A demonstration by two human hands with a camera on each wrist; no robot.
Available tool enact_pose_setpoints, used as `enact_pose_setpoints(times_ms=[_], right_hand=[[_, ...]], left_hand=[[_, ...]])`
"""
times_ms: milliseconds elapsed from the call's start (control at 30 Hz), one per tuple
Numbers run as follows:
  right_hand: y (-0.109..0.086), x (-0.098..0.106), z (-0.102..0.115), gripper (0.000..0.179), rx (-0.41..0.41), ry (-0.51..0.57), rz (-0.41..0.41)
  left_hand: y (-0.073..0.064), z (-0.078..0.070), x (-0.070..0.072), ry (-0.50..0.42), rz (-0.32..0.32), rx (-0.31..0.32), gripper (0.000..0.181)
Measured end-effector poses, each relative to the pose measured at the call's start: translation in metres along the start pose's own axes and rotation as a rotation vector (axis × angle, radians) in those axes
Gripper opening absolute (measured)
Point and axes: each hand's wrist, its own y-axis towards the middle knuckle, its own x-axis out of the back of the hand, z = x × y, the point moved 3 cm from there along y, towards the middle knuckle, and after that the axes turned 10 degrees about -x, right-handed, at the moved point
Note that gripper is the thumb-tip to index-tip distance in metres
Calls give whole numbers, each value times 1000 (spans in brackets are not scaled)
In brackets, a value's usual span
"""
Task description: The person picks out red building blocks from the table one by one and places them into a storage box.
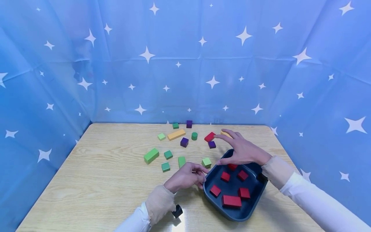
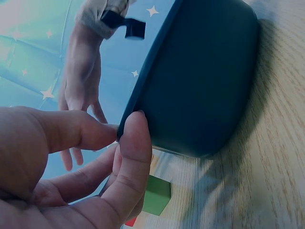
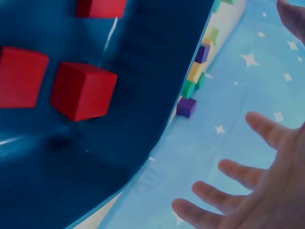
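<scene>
My left hand (image 1: 188,176) pinches the near-left rim of a dark blue plastic tub (image 1: 230,187) between thumb and fingers; the left wrist view shows the grip on the tub's wall (image 2: 200,76) up close. Inside the tub lie several red blocks (image 1: 231,201), mostly cubes and one longer piece. Above the tub's far end, my right hand (image 1: 243,149) reaches with fingers spread and nothing between them. Just beyond its fingertips, a red block (image 1: 210,137) lies on the table, close to a purple cube (image 1: 212,144). A yellow block (image 1: 226,134) is partly hidden behind the right hand's fingers.
Left of the tub, several green blocks (image 1: 151,156) are scattered over the wooden table (image 1: 110,174). Farther back lie a long yellow block (image 1: 176,134), a green cylinder (image 1: 194,136) and purple cubes (image 1: 184,142). Behind the table hangs a blue star-patterned curtain (image 1: 179,93).
</scene>
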Motion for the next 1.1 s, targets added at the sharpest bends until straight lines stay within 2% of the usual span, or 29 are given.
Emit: enact_pose_setpoints(times_ms=[233, 400, 733, 933, 1100], right_hand=[[31, -1, -5, 95, -16, 17, 8], [52, -3, -10, 102, -38, 7, 18], [97, -14, -19, 102, -191, 1, 135], [117, -19, -23, 101, -248, -33, 180], [127, -23, -23, 102, -264, -53, 216]], left_hand=[[0, 0, 0, -2, 6, -7, 29], [0, 0, -1, -4, 10, -2, 29], [-1, 0, 1, 5, 4, -1, 30], [1, 1, 1, 0, 7, 8, 29], [1, 1, 1, 4, 10, 12, 30]])
